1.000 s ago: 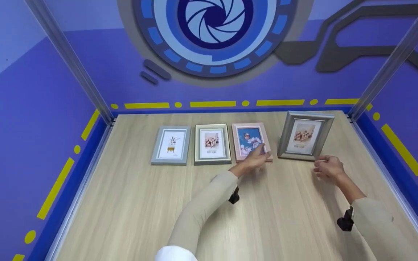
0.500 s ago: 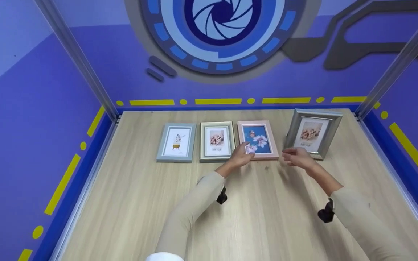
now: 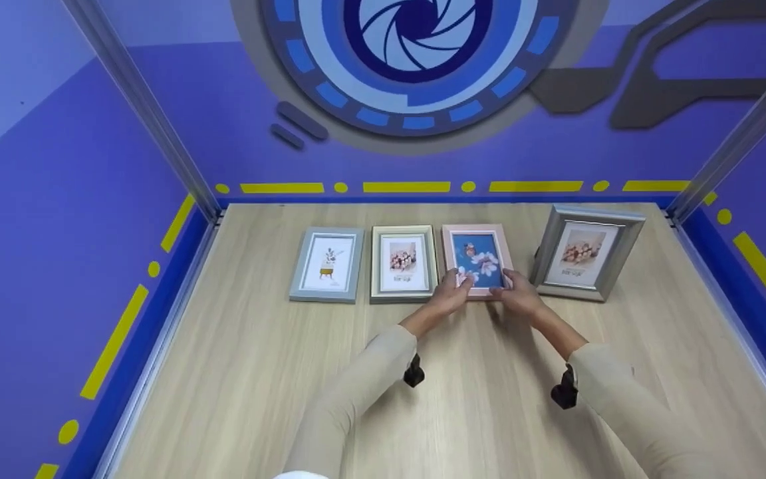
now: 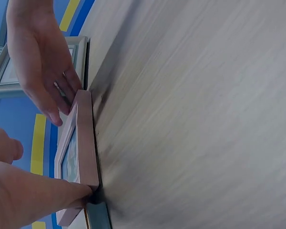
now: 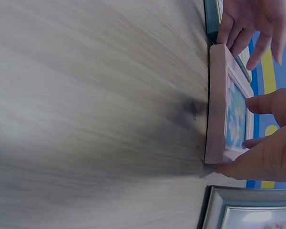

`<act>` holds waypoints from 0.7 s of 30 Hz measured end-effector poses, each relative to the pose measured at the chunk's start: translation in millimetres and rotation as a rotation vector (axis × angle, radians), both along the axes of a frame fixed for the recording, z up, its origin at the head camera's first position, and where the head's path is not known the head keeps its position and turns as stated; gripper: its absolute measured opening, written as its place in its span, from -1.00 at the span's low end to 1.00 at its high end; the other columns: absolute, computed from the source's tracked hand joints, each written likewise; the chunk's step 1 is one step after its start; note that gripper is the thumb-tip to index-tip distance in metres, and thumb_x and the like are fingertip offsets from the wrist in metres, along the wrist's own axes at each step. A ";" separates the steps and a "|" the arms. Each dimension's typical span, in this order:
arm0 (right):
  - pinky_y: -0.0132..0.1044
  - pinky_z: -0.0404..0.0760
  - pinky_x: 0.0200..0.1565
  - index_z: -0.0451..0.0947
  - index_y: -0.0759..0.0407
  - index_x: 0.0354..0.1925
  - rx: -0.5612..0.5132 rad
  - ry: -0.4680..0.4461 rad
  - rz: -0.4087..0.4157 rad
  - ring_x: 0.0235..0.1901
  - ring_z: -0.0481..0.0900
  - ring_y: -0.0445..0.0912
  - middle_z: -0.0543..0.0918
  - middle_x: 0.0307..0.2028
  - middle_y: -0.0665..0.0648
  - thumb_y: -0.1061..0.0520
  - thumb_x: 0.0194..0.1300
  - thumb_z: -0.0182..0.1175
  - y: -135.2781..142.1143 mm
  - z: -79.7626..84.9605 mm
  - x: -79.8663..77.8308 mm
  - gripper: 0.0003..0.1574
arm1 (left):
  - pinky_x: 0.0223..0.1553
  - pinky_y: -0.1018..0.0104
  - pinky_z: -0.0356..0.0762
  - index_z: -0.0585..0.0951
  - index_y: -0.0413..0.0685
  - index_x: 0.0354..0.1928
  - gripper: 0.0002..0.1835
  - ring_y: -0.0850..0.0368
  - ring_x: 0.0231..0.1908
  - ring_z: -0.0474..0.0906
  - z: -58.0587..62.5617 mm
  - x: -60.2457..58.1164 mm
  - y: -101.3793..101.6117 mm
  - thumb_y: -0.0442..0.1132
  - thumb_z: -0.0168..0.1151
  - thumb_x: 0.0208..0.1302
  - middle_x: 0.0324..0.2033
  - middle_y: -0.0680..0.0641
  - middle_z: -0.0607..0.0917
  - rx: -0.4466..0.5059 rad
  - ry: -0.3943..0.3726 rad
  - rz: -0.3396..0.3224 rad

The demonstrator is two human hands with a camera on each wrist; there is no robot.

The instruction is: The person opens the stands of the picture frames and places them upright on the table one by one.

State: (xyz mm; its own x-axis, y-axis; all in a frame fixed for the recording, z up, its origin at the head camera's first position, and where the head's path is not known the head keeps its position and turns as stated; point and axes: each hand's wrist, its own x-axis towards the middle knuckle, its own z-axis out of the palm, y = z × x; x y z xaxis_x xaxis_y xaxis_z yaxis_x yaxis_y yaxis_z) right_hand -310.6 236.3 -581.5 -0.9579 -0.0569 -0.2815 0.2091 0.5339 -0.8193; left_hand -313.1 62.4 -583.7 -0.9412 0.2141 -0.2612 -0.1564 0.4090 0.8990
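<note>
The pink frame (image 3: pixel 479 256) lies face up on the worktop (image 3: pixel 243 372), between the cream frame (image 3: pixel 403 263) and the upright grey frame (image 3: pixel 582 256). My left hand (image 3: pixel 446 298) and right hand (image 3: pixel 520 297) touch its lower corners, fingers spread rather than curled round it. I judge it light and stiff, its front easily smudged, so the side edges suit my hold. The wrist views show its thick near edge; only the head view plainly shows the blue frame (image 3: pixel 328 265).
</note>
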 end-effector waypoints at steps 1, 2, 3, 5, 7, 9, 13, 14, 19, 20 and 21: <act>0.14 -0.07 0.39 -0.08 0.55 0.38 -0.009 -0.003 -0.009 0.40 -0.09 0.33 -0.03 0.38 0.55 0.19 0.31 0.05 -0.4 0.2 0.3 -0.15 | 0.37 0.08 0.11 0.16 -0.17 0.40 -0.37 -0.10 0.37 0.15 1.0 0.9 2.3 0.06 -0.12 0.44 0.36 -0.22 0.27 0.004 0.007 0.010; 0.14 -0.06 0.39 -0.09 0.53 0.38 -0.020 -0.011 -0.018 0.40 -0.09 0.33 -0.03 0.39 0.54 0.19 0.32 0.04 -0.9 0.5 0.8 -0.15 | 0.37 0.09 0.12 0.17 -0.17 0.39 -0.37 -0.10 0.37 0.16 1.8 1.5 4.7 0.04 -0.11 0.43 0.35 -0.22 0.27 0.005 0.011 0.020; 0.14 -0.05 0.39 -0.09 0.52 0.38 -0.031 -0.015 -0.027 0.41 -0.09 0.32 -0.03 0.39 0.53 0.18 0.31 0.05 -1.3 0.8 1.2 -0.15 | 0.36 0.09 0.13 0.18 -0.16 0.38 -0.38 -0.09 0.36 0.17 2.8 2.3 7.1 0.03 -0.09 0.43 0.34 -0.22 0.28 0.003 0.012 0.033; 0.15 -0.05 0.39 -0.09 0.51 0.39 -0.052 -0.027 -0.038 0.41 -0.09 0.31 -0.04 0.39 0.52 0.19 0.32 0.04 -2.1 1.4 2.1 -0.16 | 0.35 0.10 0.15 0.20 -0.14 0.38 -0.40 -0.09 0.35 0.18 4.5 3.5 11.5 0.01 -0.07 0.42 0.32 -0.24 0.29 -0.007 0.014 0.059; 0.15 -0.05 0.39 -0.09 0.51 0.38 -0.072 -0.034 -0.048 0.41 -0.09 0.31 -0.04 0.39 0.53 0.20 0.32 0.03 -2.9 1.6 2.4 -0.17 | 0.34 0.09 0.18 0.23 -0.13 0.36 -0.42 -0.09 0.33 0.21 5.7 4.1 15.0 0.00 -0.05 0.41 0.29 -0.25 0.31 -0.011 0.013 0.090; 0.14 -0.05 0.39 -0.07 0.51 0.38 -0.092 -0.046 -0.063 0.41 -0.08 0.31 -0.03 0.39 0.53 0.21 0.32 0.03 -3.9 1.9 2.3 -0.18 | 0.32 0.09 0.21 0.27 -0.16 0.33 -0.44 -0.11 0.30 0.25 6.6 4.2 17.1 -0.03 -0.03 0.40 0.25 -0.28 0.35 -0.002 0.025 0.121; 0.10 -0.03 0.40 -0.06 0.49 0.38 -0.128 -0.083 -0.109 0.41 -0.08 0.28 -0.05 0.40 0.51 0.22 0.31 0.03 -6.0 5.9 3.0 -0.19 | 0.23 0.08 0.33 0.37 -0.24 0.20 -0.55 -0.14 0.19 0.40 7.4 3.4 16.5 -0.16 0.02 0.35 0.14 -0.30 0.49 0.030 0.091 0.242; 0.10 -0.03 0.40 -0.07 0.47 0.39 -0.141 -0.097 -0.118 0.42 -0.08 0.28 -0.06 0.40 0.51 0.22 0.32 0.03 -6.3 7.6 3.7 -0.19 | 0.19 0.08 0.36 0.38 -0.26 0.17 -0.57 -0.15 0.15 0.43 7.1 3.1 15.7 -0.20 0.05 0.32 0.10 -0.30 0.52 0.038 0.110 0.283; 0.05 -0.06 0.42 -0.19 0.40 0.43 -0.246 -0.172 -0.138 0.44 -0.12 0.24 -0.17 0.44 0.46 0.23 0.33 0.02 -5.3 13.8 6.2 -0.12 | 0.07 0.07 0.45 0.35 -0.29 0.13 -0.50 -0.17 0.01 0.50 5.4 3.0 9.1 -0.30 0.14 0.13 -0.04 -0.30 0.58 0.046 0.103 0.426; 0.04 -0.06 0.42 -0.22 0.39 0.43 -0.265 -0.182 -0.138 0.44 -0.12 0.23 -0.19 0.44 0.45 0.23 0.33 0.02 -4.8 14.7 6.2 -0.11 | 0.05 0.06 0.46 0.34 -0.29 0.14 -0.48 -0.17 -0.01 0.51 5.1 2.9 7.5 -0.31 0.15 0.11 -0.07 -0.30 0.59 0.047 0.092 0.433; 0.03 -0.06 0.42 -0.24 0.39 0.43 -0.281 -0.188 -0.140 0.44 -0.12 0.23 -0.20 0.44 0.45 0.23 0.32 0.02 -4.3 15.7 5.9 -0.09 | 0.03 0.06 0.47 0.33 -0.30 0.15 -0.46 -0.17 -0.03 0.52 5.1 2.8 5.9 -0.33 0.14 0.09 -0.09 -0.30 0.60 0.043 0.083 0.432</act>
